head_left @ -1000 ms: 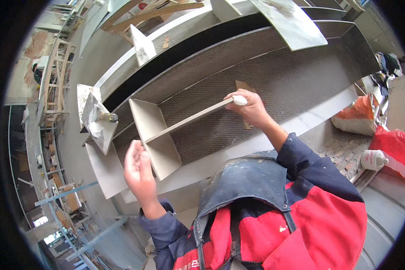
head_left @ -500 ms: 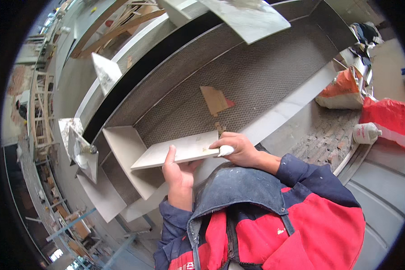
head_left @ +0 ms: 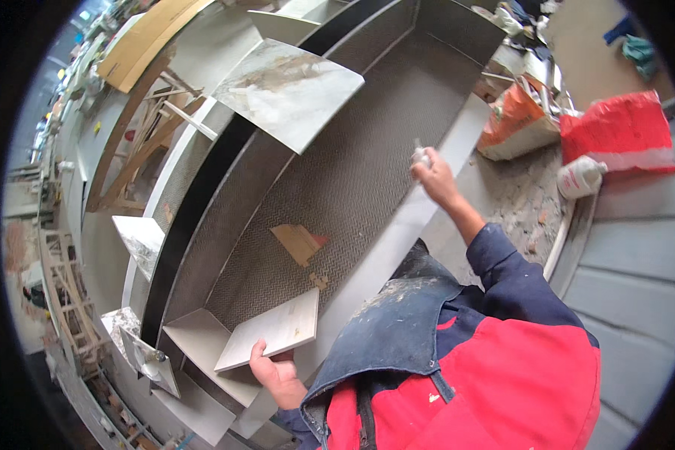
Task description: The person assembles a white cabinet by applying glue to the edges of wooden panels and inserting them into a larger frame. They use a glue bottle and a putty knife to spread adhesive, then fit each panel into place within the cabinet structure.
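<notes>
My left hand [head_left: 276, 373] grips the near edge of a light beige tile [head_left: 271, 338], holding it level over a recess lined with grey combed adhesive [head_left: 352, 172]. My right hand [head_left: 432, 174] is raised over the recess's right rim, closed around a small white object [head_left: 420, 156]. A brown scrap [head_left: 298, 241] lies on the adhesive between the two hands. Two pale upright tiles [head_left: 202, 352] stand in the recess just left of the held tile.
A large marbled tile [head_left: 289, 90] leans over the recess at the top. An orange bag [head_left: 514, 120], a red bag [head_left: 622, 135] and a white bottle [head_left: 580, 177] sit on the rubble-strewn floor at the right. Wooden framing [head_left: 139, 127] runs along the left.
My right hand let go of the tile and swung up and to the right with the small white object. My left hand now holds the tile alone.
</notes>
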Demonstrator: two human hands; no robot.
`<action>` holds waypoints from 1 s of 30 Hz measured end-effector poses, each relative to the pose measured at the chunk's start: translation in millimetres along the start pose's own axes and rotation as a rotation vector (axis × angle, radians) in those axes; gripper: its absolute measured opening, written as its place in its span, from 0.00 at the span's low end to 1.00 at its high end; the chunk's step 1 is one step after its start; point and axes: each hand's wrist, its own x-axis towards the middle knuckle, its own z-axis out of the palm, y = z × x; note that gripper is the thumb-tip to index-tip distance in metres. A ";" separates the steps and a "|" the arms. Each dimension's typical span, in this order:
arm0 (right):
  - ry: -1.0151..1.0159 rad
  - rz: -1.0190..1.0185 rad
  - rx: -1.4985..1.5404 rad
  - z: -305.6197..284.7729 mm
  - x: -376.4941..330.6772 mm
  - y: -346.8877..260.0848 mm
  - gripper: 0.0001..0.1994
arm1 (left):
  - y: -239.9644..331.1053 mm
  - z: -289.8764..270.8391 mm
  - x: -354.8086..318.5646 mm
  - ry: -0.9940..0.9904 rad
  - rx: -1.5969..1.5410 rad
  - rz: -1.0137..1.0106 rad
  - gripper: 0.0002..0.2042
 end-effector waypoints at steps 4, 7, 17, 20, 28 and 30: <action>0.091 -0.152 -0.256 -21.9 111.2 36.4 0.19 | -3.7 -0.4 -17.0 0.190 0.078 0.233 0.26; 0.046 -0.220 -0.162 -36.7 172.9 56.7 0.17 | -22.5 22.3 -48.9 0.388 0.133 0.432 0.23; -0.183 -0.212 0.005 -51.6 257.2 92.0 0.19 | -64.5 162.5 -110.8 0.256 0.345 0.587 0.16; -0.203 -0.233 0.027 -51.3 256.6 90.4 0.20 | -77.5 197.3 -73.8 0.140 0.487 0.599 0.14; -0.145 -0.198 -0.135 -59.0 246.2 86.4 0.21 | -69.2 247.2 -9.1 0.199 0.975 0.620 0.12; -0.116 -0.226 -0.117 -60.2 247.5 93.1 0.22 | -62.1 245.9 -3.6 0.194 0.990 0.591 0.12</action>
